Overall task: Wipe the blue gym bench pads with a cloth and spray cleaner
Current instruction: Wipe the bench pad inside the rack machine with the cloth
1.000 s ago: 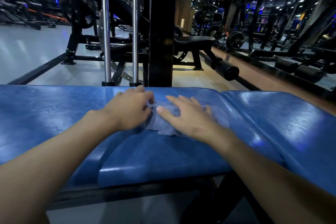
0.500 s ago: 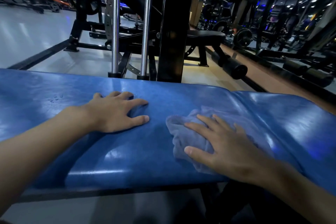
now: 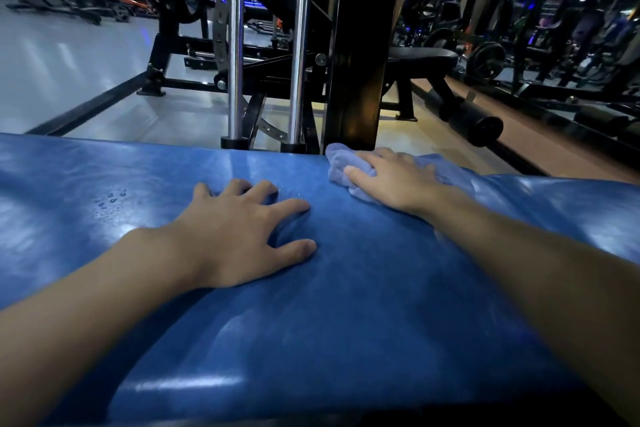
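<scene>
Bench pad [image 3: 363, 305]: glossy blue vinyl, wide, runs left to right across the view, with streaky sheen and light glare on the near rolled edge. Small droplets [image 3: 110, 199] sit on its left part. A second blue pad [image 3: 581, 211] adjoins it at right, slightly raised. Cloth [image 3: 337, 166]: blue-grey and crumpled, lies bunched at the far edge of the bench pad near where the two pads meet, mostly covered by the right hand [image 3: 391, 180] pressing on it.
</scene>
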Motion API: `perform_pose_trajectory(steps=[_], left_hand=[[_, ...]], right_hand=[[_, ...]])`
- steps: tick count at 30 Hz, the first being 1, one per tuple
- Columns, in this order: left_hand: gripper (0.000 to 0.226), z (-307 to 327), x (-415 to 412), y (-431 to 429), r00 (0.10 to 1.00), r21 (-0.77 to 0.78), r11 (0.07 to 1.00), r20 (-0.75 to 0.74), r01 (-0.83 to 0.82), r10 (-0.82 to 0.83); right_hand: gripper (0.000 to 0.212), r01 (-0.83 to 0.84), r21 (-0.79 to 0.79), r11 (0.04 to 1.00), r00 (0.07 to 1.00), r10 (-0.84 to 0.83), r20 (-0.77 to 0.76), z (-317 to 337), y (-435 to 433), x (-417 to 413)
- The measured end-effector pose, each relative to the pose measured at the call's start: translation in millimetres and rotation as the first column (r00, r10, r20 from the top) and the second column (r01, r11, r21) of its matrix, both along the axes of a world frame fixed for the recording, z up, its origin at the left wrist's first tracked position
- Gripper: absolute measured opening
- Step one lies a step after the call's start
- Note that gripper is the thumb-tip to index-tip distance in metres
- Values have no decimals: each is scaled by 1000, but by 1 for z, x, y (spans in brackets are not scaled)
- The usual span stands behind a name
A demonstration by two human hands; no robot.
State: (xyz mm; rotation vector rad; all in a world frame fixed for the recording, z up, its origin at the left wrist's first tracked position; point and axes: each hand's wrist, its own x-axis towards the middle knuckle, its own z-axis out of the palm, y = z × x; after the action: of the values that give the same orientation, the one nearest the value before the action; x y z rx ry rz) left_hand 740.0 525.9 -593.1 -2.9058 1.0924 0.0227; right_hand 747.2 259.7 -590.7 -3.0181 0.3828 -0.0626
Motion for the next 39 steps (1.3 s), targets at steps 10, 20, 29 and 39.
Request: perform_pose_trajectory(steps=[10,20,29,39], left_hand=[[87,1,-4,3,999,-14,1000,-46,-19,19],[67,10,-5,12,998,-5,1000,-59,-11,11],[89,-3,2,23,1000,8,1000,-1,-5,5],[83,-8,1,24,999,-17,1000,52,4,-3]], right_hand=[[71,-96,-24,995,995,97,28,-6,31,-111],[76,-146,-45,988,982,139,-129,8,58,-212],[81,-130,-47,990,992,130,-8,-3,41,-117],[69,-40,31,999,998,38,44,-8,4,22]])
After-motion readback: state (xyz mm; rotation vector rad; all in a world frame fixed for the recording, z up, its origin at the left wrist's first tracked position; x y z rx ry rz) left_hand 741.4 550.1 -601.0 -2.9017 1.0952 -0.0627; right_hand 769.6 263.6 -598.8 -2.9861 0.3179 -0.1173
